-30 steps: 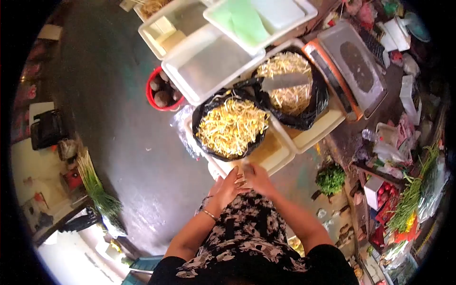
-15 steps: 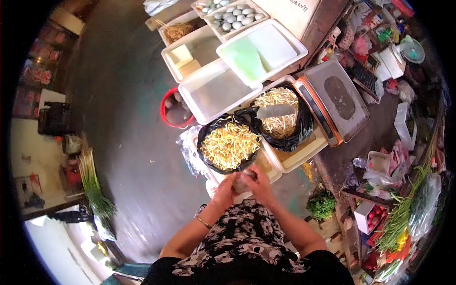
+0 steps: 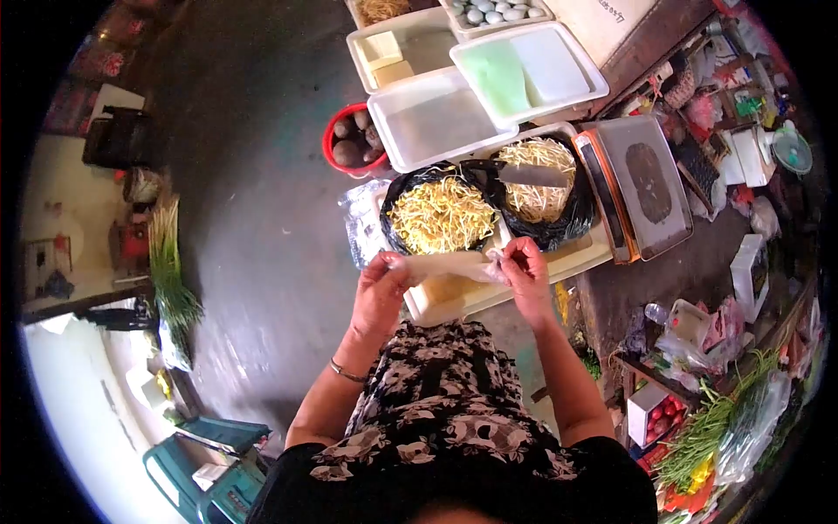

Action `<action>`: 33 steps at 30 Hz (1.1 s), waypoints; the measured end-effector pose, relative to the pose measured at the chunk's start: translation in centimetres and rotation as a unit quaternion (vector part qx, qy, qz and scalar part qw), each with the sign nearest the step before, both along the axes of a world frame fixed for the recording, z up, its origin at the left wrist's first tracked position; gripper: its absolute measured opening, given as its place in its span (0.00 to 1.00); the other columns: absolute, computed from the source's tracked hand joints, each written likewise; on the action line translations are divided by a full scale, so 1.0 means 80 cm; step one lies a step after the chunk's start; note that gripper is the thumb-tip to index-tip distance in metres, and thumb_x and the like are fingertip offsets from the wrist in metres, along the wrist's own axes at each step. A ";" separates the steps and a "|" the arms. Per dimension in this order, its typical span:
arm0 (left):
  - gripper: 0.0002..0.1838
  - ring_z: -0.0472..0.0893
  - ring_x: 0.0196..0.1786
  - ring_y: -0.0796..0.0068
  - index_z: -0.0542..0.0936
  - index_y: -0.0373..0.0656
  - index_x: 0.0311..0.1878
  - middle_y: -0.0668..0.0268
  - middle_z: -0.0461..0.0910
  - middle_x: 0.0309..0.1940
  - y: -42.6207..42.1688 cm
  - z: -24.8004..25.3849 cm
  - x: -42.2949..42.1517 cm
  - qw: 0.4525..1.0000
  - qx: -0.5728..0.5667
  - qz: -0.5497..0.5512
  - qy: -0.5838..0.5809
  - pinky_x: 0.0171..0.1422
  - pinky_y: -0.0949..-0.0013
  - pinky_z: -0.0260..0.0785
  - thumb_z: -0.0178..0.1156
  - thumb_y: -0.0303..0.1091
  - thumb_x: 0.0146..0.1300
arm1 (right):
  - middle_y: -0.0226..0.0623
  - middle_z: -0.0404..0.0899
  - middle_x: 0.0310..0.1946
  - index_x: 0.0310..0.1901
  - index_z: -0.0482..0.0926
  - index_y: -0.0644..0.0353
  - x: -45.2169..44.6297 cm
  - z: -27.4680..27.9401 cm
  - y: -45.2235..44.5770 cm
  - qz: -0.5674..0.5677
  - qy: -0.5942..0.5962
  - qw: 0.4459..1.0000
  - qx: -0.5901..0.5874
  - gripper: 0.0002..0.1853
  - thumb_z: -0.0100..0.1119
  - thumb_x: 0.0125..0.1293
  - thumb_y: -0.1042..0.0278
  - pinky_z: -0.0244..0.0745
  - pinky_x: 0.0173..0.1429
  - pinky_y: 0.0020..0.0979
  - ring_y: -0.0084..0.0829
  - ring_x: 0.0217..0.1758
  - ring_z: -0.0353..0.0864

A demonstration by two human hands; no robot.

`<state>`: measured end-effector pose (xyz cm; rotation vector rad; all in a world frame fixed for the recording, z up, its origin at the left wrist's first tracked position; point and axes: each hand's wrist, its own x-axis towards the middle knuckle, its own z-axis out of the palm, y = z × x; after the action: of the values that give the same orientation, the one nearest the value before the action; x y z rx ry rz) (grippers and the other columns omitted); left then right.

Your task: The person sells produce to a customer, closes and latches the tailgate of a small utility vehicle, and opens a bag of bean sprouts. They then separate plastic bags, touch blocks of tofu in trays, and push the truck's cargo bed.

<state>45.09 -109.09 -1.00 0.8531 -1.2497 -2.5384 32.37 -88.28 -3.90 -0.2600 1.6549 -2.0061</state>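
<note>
A translucent plastic bag (image 3: 447, 265) is stretched sideways between my two hands. My left hand (image 3: 381, 281) pinches its left end, and my right hand (image 3: 524, 269) grips the bunched right end. Just beyond the bag sit yellow bean sprouts (image 3: 441, 214) in a black plastic bag. To their right, paler bean sprouts (image 3: 539, 194) fill a second black bag, with a cleaver (image 3: 532, 175) lying across them. Both stand on white trays, and the near tray (image 3: 463, 301) shows beneath my hands.
An orange-sided scale (image 3: 642, 188) stands at the right. Behind are white trays (image 3: 436, 118), one with tofu-like blocks (image 3: 381, 51), and eggs (image 3: 493, 12). A red basket (image 3: 330, 140) holds round, dark produce. Green vegetables (image 3: 716, 419) and a box of red produce (image 3: 650, 419) lie lower right.
My hands were close together over a crumpled bag. Now they are apart, with the bag pulled out between them. The view has shifted, so the trays appear further right and higher.
</note>
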 end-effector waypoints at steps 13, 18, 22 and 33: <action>0.02 0.78 0.28 0.80 0.77 0.47 0.38 0.72 0.78 0.30 -0.058 0.025 0.047 0.995 -0.003 0.097 -0.030 0.28 0.74 0.73 0.60 0.32 0.65 | 0.23 0.75 0.26 0.43 0.80 0.57 -0.003 0.065 -0.024 -0.151 0.015 0.986 -0.068 0.06 0.55 0.69 0.72 0.56 0.25 0.15 0.11 0.23 0.64; 0.03 0.78 0.29 0.81 0.79 0.45 0.39 0.72 0.78 0.28 -0.127 0.030 0.106 0.995 -0.029 0.094 -0.024 0.28 0.76 0.72 0.60 0.31 0.65 | 0.21 0.74 0.27 0.44 0.81 0.55 -0.004 0.088 -0.037 -0.188 0.029 0.981 -0.047 0.06 0.58 0.68 0.70 0.55 0.23 0.14 0.10 0.22 0.62; 0.03 0.77 0.28 0.82 0.77 0.43 0.41 0.72 0.78 0.30 -0.137 0.053 0.130 0.993 -0.082 0.070 -0.036 0.27 0.78 0.70 0.59 0.30 0.66 | 0.20 0.73 0.27 0.45 0.79 0.55 0.003 0.092 -0.048 -0.165 0.010 0.986 0.006 0.06 0.57 0.69 0.69 0.55 0.22 0.15 0.10 0.21 0.62; 0.27 0.81 0.43 0.74 0.70 0.42 0.60 0.60 0.81 0.46 -0.129 0.092 0.129 0.994 0.031 -0.038 0.095 0.43 0.76 0.75 0.53 0.13 0.57 | 0.50 0.73 0.58 0.56 0.76 0.55 0.057 0.031 -0.073 0.149 0.288 0.833 0.447 0.25 0.70 0.56 0.61 0.72 0.57 0.43 0.41 0.51 0.80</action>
<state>55.43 -119.39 6.35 0.5691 -1.1714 -2.6577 36.92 -94.15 -1.40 -0.7513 2.5271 -0.7779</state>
